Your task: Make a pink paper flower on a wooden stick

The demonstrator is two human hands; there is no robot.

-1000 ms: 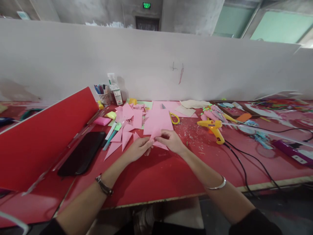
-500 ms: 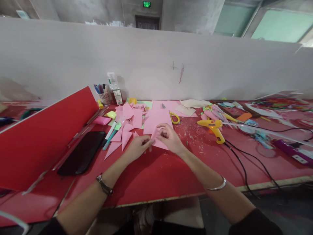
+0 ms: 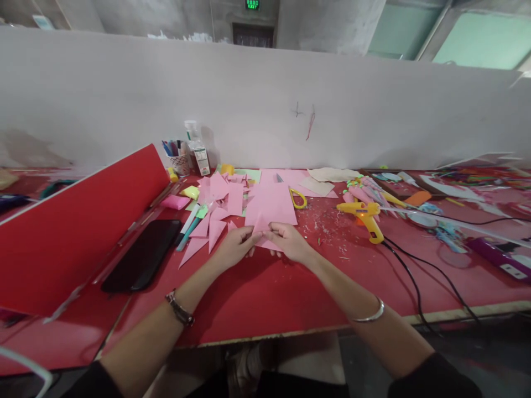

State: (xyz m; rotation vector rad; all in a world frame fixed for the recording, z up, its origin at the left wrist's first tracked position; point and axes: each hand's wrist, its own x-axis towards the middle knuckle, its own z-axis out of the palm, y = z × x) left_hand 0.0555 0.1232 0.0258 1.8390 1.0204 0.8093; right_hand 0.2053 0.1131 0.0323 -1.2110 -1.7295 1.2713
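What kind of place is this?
Probably a craft workshop: a yellow glue gun, yellow-handled scissors and a pile of cut pink paper pieces lie on a red worktable.

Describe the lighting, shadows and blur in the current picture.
Head view: diffuse light, with a soft shadow on the red table below the left hand and right hand; head view: the pink paper they hold looks soft, its folds hard to read; head view: the bottle casts a faint shadow on the white partition; head view: pale sheen on the table's right side.
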